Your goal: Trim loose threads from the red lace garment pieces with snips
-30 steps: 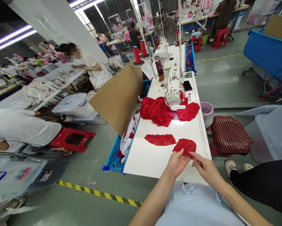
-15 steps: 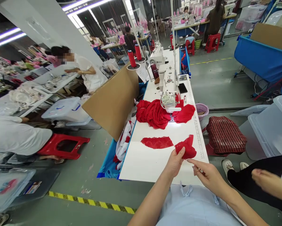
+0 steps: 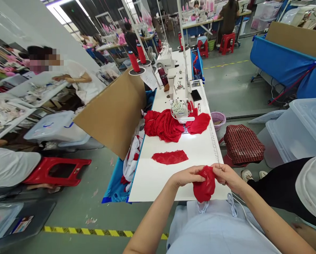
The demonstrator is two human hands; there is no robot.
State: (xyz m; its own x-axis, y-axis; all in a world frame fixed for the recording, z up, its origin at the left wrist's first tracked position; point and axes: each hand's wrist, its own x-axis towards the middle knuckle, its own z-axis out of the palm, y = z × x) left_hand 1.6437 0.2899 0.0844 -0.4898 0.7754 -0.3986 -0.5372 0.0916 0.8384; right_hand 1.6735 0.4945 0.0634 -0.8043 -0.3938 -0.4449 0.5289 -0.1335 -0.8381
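Observation:
A piece of red fabric (image 3: 204,188) hangs between my two hands over the near edge of the white sewing table (image 3: 158,183). My left hand (image 3: 191,175) grips it from the left, thumb on top. At its upper right edge the fingers of my right hand (image 3: 225,174) pinch the cloth; a small glint shows under them, too small to name. Farther up the table lies a flat red lace piece (image 3: 170,157). Beyond it, a gathered heap of red fabric (image 3: 163,125) rests against the sewing machine (image 3: 180,88), with another red piece (image 3: 200,123) at its right.
A cardboard sheet (image 3: 115,113) leans along the table's left side above a blue cloth bin (image 3: 112,187). At right stand a stool with a woven cover (image 3: 242,144), clear plastic boxes (image 3: 300,127) and a person in black trousers (image 3: 282,183). A phone (image 3: 196,95) lies beside the machine.
The red fabric has come closer to my body, off the tabletop. My right hand has moved up from beside it and now pinches its edge. The view has shifted slightly right.

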